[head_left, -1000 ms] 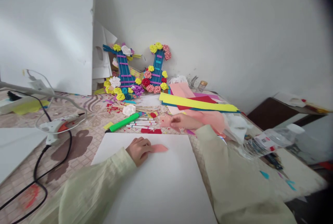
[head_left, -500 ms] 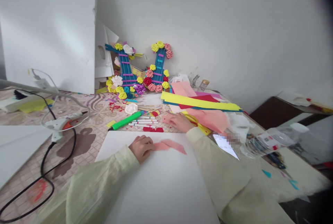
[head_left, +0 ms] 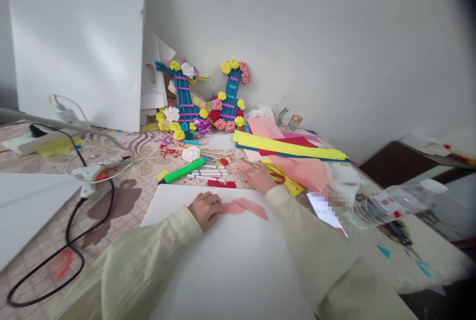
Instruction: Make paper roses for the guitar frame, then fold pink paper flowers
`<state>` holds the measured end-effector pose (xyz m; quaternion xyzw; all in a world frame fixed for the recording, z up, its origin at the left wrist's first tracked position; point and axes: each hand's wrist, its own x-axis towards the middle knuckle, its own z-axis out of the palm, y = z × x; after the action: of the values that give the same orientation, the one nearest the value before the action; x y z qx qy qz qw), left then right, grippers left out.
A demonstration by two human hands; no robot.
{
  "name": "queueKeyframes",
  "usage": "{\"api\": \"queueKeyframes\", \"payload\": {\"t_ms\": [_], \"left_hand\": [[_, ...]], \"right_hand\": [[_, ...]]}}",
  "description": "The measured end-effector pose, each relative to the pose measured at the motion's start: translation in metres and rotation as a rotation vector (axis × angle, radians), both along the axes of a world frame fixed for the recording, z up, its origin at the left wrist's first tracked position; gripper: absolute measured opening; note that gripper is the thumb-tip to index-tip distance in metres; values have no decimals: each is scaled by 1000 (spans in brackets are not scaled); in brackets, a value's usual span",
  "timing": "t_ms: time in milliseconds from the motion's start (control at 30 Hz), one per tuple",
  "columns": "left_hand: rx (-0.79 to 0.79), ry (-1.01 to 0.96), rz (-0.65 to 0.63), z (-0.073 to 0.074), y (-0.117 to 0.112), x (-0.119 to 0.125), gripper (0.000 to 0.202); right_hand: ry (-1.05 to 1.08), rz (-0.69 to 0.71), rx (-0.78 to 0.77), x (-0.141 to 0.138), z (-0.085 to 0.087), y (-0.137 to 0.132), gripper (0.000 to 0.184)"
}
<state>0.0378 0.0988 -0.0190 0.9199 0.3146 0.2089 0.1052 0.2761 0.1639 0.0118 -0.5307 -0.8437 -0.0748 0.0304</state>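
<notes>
pink paper piece (head_left: 248,207) lies flat on white board (head_left: 230,260), near its far edge. left hand (head_left: 206,208) has fingers curled, pinning the piece's left end. right hand (head_left: 259,176) lies loosely open, holding nothing, just beside yellow scissors (head_left: 278,173) and markers (head_left: 208,174).

The white board (head_left: 238,260) runs off the bottom edge. Right of it, a card (head_left: 324,209) has a blurred top. Beyond it, the right hand (head_left: 259,177) covers part of the yellow scissors (head_left: 278,169).
</notes>
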Motion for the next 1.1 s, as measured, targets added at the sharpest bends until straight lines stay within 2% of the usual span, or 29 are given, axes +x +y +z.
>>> {"api": "queueKeyframes", "payload": {"t_ms": [200, 300, 367, 500, 600, 767, 933, 1033, 1100], "left_hand": [[0, 1, 9, 0, -1, 0, 27], [-2, -5, 12, 1, -1, 0, 27], [-3, -9, 13, 1, -2, 1, 26], [-1, -18, 19, 1, -3, 1, 25], [-1, -25, 26, 2, -3, 2, 25], [-8, -47, 44, 6, -3, 2, 24], [5, -76, 66, 13, -4, 1, 21], [-10, -117, 70, 24, -4, 0, 23], [-61, -179, 35, 37, -3, 1, 23]], "right_hand": [[324, -103, -2, -4, -1, 2, 32], [597, -168, -19, -2, 2, 7, 25], [811, -212, -37, 1, 6, 10, 27], [1210, -257, -153, 9, 16, 9, 33], [1410, -262, -299, 11, 20, -1, 28], [1598, -275, -513, 8, 26, -29, 20], [1697, -293, -613, 13, 37, -63, 19], [1741, -305, -614, 25, 40, -84, 17], [1765, -315, -599, 37, 41, -98, 15]]}}
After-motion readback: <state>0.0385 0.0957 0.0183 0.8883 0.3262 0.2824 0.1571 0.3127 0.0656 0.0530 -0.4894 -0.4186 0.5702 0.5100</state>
